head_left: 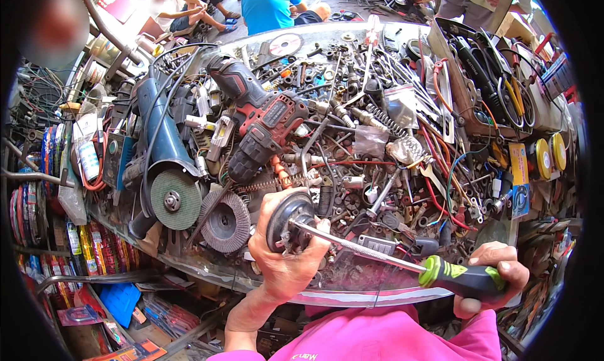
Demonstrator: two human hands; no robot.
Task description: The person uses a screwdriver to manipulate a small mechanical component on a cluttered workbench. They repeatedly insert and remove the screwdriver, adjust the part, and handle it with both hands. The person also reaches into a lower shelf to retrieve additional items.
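Note:
My left hand [286, 273] is closed around a round black part [290, 208], dome-shaped with a wide rim, raised above the front of the table. What kind of part it is I cannot make out. A screwdriver [434, 273] with a long metal shaft and a black-and-green handle lies across toward it. My right hand [513, 274] grips the end of that handle from the right. The shaft's tip meets the inner side of the round part, between my left thumb and fingers; its exact seat is hidden.
A cordless drill [267, 118], an angle grinder [167, 128] and a flap disc [225, 222] lie on the cluttered table [371, 297]. Loose bolts, springs [385, 118] and wires surround them. A tool case [481, 78] stands far right. Other people, one in a blue shirt [267, 8], sit beyond.

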